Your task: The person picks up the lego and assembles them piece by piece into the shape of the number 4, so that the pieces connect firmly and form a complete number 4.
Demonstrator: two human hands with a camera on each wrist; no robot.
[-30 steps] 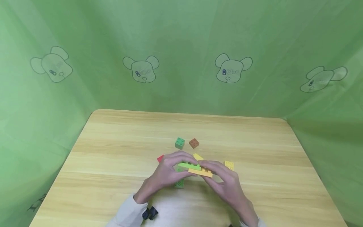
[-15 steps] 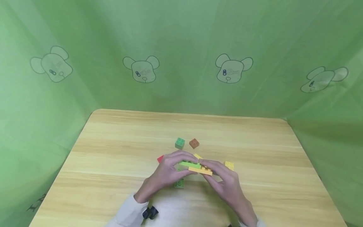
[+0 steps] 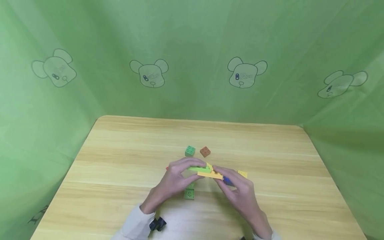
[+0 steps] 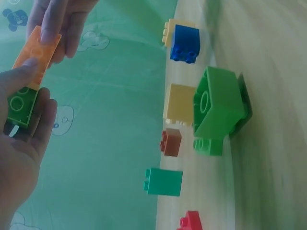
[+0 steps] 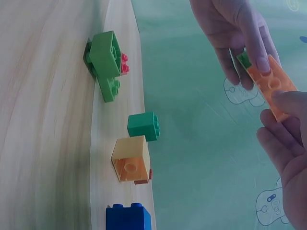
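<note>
An orange plate (image 3: 210, 174) overlaps the underside of a light green plate (image 3: 199, 169), both held above the table. The left hand (image 3: 177, 176) grips the green plate's end, its thumb also on the orange plate in the left wrist view. From the other side the right hand (image 3: 239, 186) pinches the orange plate (image 5: 271, 82) between thumb and fingers. In the left wrist view the undersides of the orange plate (image 4: 40, 53) and the green plate (image 4: 22, 106) show, joined end over end.
On the wooden table (image 3: 120, 150) lie a teal brick (image 3: 190, 151), a brown brick (image 3: 205, 151), a green brick (image 3: 189, 194), a blue brick (image 3: 228, 181), a yellow brick (image 3: 242, 173) and a red brick (image 4: 192, 221). Green cloth (image 3: 195, 33) hangs behind.
Both hands have risen slightly in the head view with the joined plates, which moved up and a little left. The blue brick beside the right hand now shows.
</note>
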